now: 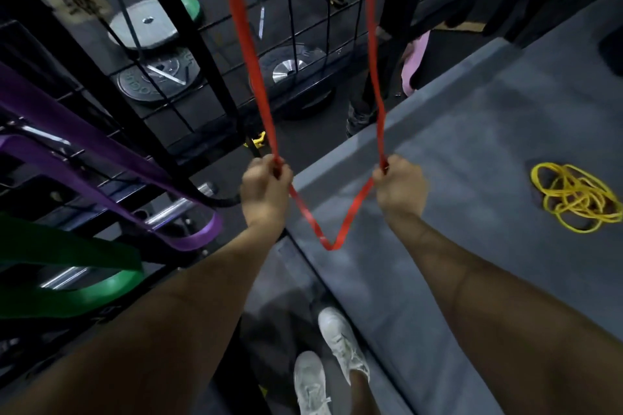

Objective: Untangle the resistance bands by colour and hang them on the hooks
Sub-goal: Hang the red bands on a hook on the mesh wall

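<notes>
Red flat rubber resistance band point(372, 44): one loop, both strands running up out of view, its low bend sagging in a V between my hands. Left grip point(266, 184) curled round the left strand; right grip point(399, 187) curled round the right. Below: grey speckled rubber floor point(472, 131), dim gym room. On it, right: tangled yellow thin bands point(578, 197). Left: purple wide band point(101, 152) and green wide band point(77, 273), hanging looped by a black metal grid rack point(188, 44). Behind the rack: grey weight plates point(145, 25), lettering unreadable. My white shoes point(342, 345).
</notes>
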`<state>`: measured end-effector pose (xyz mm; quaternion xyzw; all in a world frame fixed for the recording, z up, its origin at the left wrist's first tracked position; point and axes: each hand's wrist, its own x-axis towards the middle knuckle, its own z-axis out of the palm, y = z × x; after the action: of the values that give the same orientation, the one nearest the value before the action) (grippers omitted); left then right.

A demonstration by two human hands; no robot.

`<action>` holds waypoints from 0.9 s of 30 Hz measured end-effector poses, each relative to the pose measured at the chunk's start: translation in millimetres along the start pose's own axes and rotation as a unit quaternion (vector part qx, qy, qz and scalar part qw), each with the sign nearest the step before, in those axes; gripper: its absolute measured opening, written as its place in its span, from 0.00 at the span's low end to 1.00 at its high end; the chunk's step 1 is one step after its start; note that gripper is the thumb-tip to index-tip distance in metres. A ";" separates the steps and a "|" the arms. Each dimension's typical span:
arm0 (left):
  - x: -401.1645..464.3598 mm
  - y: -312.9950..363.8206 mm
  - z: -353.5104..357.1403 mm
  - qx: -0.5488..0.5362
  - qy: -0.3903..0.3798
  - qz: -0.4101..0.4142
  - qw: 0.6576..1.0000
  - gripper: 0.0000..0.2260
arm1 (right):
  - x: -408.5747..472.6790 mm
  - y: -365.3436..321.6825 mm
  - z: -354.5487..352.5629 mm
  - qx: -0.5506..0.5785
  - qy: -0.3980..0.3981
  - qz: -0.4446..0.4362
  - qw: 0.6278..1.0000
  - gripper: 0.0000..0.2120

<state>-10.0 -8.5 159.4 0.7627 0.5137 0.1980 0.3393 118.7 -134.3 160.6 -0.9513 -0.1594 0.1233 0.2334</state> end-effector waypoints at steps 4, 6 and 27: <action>5.1 13.8 5.3 -0.037 -0.071 0.058 0.995 0.08 | 1.5 -18.6 10.1 -0.007 -0.031 -0.056 0.998 0.10; 8.5 15.4 2.3 -0.039 -0.095 0.074 0.992 0.12 | 2.9 -21.2 13.1 -0.013 -0.031 -0.055 0.998 0.10; 18.1 22.2 11.4 -0.062 -0.140 0.065 0.986 0.17 | 19.8 -40.3 28.4 0.250 -0.157 -0.073 0.953 0.19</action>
<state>18.9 -0.9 166.7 0.7923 0.3972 0.1422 0.4408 118.2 -81.8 152.4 -0.8171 -0.2267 0.2895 0.4440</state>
